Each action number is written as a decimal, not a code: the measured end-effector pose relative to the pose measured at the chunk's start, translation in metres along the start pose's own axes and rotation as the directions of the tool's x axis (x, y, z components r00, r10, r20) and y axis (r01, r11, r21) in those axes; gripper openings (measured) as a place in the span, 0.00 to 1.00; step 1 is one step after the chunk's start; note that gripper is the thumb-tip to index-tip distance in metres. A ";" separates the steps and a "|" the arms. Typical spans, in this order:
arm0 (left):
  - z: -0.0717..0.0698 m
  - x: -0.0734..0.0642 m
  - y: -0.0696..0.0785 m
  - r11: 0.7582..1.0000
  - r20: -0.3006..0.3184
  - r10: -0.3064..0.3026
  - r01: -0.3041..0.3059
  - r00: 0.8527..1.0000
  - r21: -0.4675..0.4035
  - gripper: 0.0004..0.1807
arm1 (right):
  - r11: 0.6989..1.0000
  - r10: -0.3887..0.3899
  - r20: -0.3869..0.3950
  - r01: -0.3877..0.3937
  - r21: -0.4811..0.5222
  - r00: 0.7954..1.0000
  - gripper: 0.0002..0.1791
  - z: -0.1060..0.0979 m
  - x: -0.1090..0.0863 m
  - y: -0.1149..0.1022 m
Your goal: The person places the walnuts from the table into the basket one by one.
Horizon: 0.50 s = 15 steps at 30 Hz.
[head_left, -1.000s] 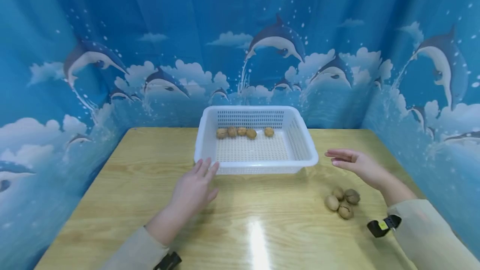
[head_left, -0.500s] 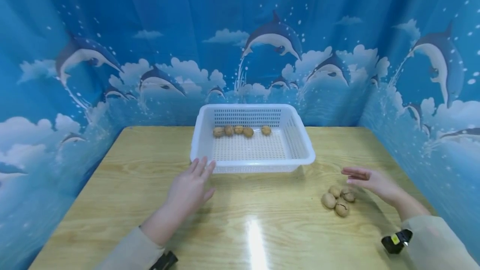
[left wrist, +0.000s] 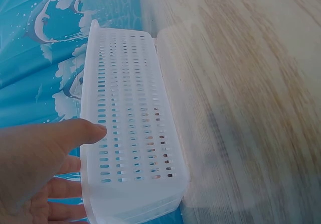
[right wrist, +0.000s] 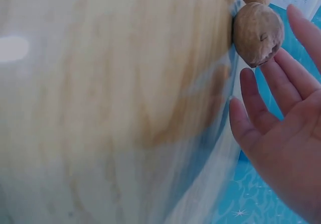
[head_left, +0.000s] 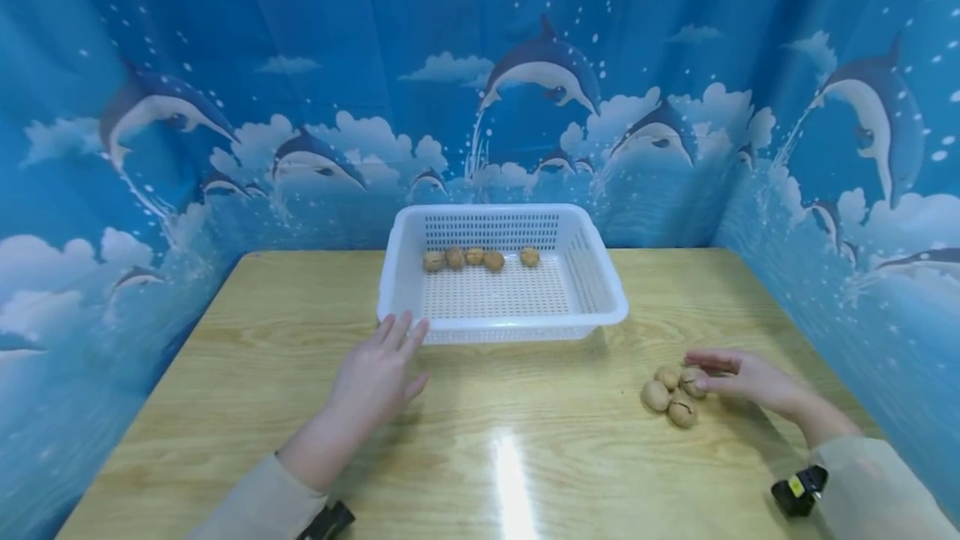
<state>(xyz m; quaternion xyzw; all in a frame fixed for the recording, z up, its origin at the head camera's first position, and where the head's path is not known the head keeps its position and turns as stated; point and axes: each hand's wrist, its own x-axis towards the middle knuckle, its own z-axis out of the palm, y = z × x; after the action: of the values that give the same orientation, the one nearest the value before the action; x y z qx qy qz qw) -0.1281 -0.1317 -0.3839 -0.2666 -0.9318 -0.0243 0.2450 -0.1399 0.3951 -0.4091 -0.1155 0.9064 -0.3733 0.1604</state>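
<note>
My right hand [head_left: 757, 382] is at a cluster of walnuts on the table, its thumb and fingers spread around the rightmost walnut [head_left: 693, 382]. In the right wrist view, that walnut [right wrist: 258, 33] lies beside the fingertips, and a gap shows between thumb and fingers. Close to it lie other walnuts [head_left: 656, 396]. The left hand [head_left: 371, 373] has straight fingers at the near left corner of a white plastic basket [head_left: 517, 323]. From the left wrist, the thumb is seen in front of the basket's wall [left wrist: 128, 83], with the other fingers partly behind the rim.
Several walnuts [head_left: 493, 261] sit inside the basket, most of them at its back left. The wooden table [head_left: 570, 457] meets a blue dolphin-print curtain [head_left: 450, 107] behind and at both sides.
My right hand has moved from beside the basket down and toward me to the walnut cluster. The left hand stays at the basket's corner, and the head view has shifted slightly.
</note>
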 end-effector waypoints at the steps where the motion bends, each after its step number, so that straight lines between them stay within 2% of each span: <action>1: 0.000 0.000 0.000 1.000 -0.003 0.001 -0.001 1.000 0.001 0.39 | 1.000 0.002 -0.001 -0.002 -0.013 1.000 0.32 0.001 0.000 0.001; 5: -0.002 0.000 0.001 1.000 -0.012 0.002 -0.002 1.000 0.003 0.39 | 0.997 0.016 -0.013 -0.017 -0.071 1.000 0.33 0.003 0.000 0.002; 10: -0.003 0.001 0.002 1.000 -0.015 -0.001 0.001 1.000 0.002 0.40 | 0.990 -0.013 -0.035 0.008 -0.140 0.999 0.33 0.007 0.001 0.003; 15: -0.002 0.000 0.002 1.000 0.002 -0.006 0.006 1.000 0.007 0.40 | 0.989 -0.006 -0.048 -0.001 -0.146 0.999 0.31 0.010 0.002 0.004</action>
<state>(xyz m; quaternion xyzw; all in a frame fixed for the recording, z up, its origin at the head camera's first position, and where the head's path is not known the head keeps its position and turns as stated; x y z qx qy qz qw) -0.1260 -0.1307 -0.3822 -0.2632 -0.9329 -0.0214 0.2448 -0.1381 0.3909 -0.4187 -0.1190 0.9348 -0.3087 0.1292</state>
